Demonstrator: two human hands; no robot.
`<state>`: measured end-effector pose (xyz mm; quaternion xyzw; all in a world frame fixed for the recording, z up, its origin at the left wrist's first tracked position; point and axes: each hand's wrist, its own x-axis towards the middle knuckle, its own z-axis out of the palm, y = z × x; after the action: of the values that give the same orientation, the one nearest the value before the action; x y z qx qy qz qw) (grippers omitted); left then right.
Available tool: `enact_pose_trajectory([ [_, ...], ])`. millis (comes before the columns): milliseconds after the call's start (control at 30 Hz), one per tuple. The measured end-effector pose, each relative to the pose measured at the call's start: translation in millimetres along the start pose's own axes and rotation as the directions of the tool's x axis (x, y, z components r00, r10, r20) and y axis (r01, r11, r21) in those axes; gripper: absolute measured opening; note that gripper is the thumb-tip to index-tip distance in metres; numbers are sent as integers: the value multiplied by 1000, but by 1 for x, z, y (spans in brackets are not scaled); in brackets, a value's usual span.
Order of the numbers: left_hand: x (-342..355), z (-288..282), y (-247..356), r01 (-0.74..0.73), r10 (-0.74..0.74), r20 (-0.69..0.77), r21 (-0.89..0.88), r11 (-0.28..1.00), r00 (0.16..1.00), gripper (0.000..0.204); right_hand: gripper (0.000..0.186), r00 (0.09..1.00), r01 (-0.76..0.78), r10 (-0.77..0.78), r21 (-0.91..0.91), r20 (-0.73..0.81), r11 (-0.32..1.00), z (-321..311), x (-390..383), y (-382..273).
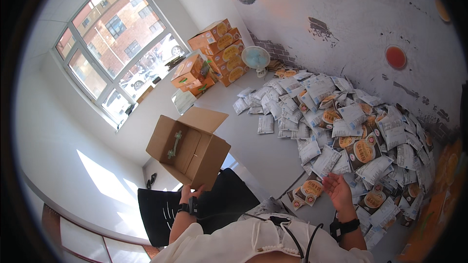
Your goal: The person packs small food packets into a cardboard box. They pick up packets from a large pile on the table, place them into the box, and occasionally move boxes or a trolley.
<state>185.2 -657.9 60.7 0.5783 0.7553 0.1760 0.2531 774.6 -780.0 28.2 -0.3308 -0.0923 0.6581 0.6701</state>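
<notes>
Overhead, left hand (pixel 187 195) seemingly grips an open brown carton (pixel 187 147); right hand (pixel 337 190) spreads empty above white-and-orange packets (pixel 341 131).

One open carton (pixel 187 152), one fan (pixel 256 58)

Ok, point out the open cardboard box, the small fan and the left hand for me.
open cardboard box (pixel 195 153): head view, on its brown side wall.
small fan (pixel 256 58): head view, on the round grille.
left hand (pixel 186 194): head view, on the hand's back, under the box's lower corner.
</notes>
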Motion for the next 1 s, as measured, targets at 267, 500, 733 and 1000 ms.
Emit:
enact_pose_trajectory([
  [267, 146, -3, -13, -110, 111, -70, 16, 994, 991, 57, 46, 990, 130, -123, 105, -66, 986, 12, 34, 25],
  [500, 374, -3, -44, 75, -44, 71, -526, 847, 996, 45, 46, 974, 168, -156, 62, -163, 984, 61, 111, 65],
  [733, 543, -20, -109, 147, -64, 167, -549, 823, 984, 47, 44, 964, 103, -84, 62, -251, 993, 138, 201, 140],
  [1000, 538, -25, -31, -286, 252, 157, 255, 924, 955, 45, 31, 981, -88, 111, 145, -156, 985, 163, 296, 220],
])
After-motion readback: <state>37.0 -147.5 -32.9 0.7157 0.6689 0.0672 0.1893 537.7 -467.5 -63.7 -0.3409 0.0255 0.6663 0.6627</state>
